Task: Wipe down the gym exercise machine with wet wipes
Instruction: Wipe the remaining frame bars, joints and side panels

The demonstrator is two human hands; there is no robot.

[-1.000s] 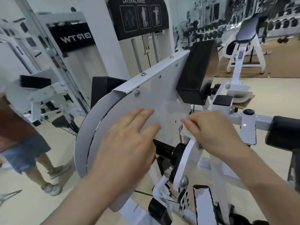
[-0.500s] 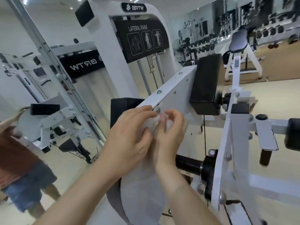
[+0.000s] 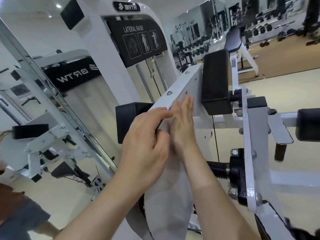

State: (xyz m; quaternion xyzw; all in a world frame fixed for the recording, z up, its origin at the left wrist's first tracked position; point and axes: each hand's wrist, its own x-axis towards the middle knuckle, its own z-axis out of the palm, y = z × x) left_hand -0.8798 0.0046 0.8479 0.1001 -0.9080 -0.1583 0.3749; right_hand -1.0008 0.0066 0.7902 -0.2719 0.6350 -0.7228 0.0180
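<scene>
My left hand (image 3: 147, 146) rests, fingers relaxed, on the machine panel (image 3: 181, 84) rim; my right hand (image 3: 183, 129) presses flat against it, fingers straight.

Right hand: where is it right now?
Head view, centre: the right hand lies flat on the white plate, fingers pointing up just under its top edge, between the left hand and the black pad.

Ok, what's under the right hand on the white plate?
The right hand lies flat against the white plate, fingers straight. Only bare plate shows around it. Any wipe beneath the palm is covered, partly by the left hand too.
</scene>
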